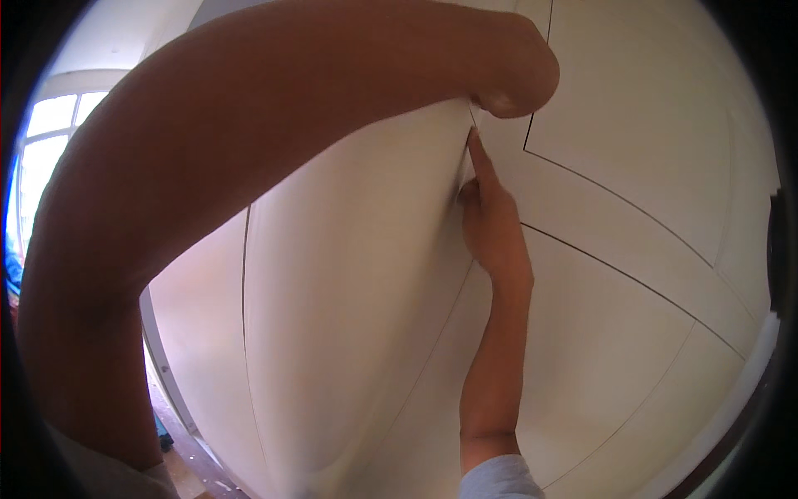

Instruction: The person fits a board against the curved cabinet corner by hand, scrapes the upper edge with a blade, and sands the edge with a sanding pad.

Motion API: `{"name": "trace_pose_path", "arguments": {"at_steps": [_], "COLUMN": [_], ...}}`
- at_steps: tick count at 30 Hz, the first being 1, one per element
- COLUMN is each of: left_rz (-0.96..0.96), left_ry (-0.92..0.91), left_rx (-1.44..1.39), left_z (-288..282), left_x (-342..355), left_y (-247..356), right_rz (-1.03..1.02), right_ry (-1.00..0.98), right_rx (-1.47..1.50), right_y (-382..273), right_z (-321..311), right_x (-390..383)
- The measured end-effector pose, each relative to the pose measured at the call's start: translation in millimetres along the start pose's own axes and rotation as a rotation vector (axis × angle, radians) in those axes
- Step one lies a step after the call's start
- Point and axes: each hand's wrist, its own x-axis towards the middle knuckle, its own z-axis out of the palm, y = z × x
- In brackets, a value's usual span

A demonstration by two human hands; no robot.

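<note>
A large smooth cream-coloured panel or sheet (341, 266) fills the middle and narrows upward to an edge beside my hands. My left arm arches across the top, and my left hand (519, 66) is curled at that upper edge. Its fingertips are mostly hidden, and what they hold cannot be made out. Just below, my right hand (492, 220) reaches up with its index finger stretched along the edge and the fingertip touching the surface. The thumb sits apart by the shadowed side of the sheet; the other fingers are largely hidden.
A pale wall surface (615, 258) with dark straight grooves spreads to the right. At the far left there is a bright window (51, 116). Below it, a grey frame edge (170, 374) stands by a speckled floor (195, 466). A dark object (776, 249) lies at the right rim.
</note>
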Motion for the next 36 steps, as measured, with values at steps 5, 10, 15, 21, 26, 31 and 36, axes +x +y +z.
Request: {"name": "trace_pose_path", "arguments": {"at_steps": [5,10,15,21,26,31,36], "left_rz": [0.020,0.024,0.034,0.052,0.056,0.071,0.091], "left_ry": [0.095,0.130,0.145,0.172,0.215,0.253,0.294], "left_rx": [-0.004,-0.007,-0.024,-0.046,-0.030,-0.049,-0.077], "left_z": [0,6,4,-1,5,9,12], "left_x": [-7,-6,-6,-6,-2,-7,-9], "left_y": [1,-6,-6,-5,-5,-4,-2], "right_rz": [-0.077,0.130,0.051,0.028,0.074,0.195,0.272], "right_ry": [0.081,-0.044,-0.013,0.039,-0.007,-0.091,-0.171], "right_rx": [-0.029,-0.061,-0.026,-0.081,-0.037,0.193,0.296], "right_y": [3,-19,-5,8,15,-3,-1], "right_z": [1,-16,-8,-5,-18,-17,-24], "right_x": [10,27,5,24,51,40,25]}}
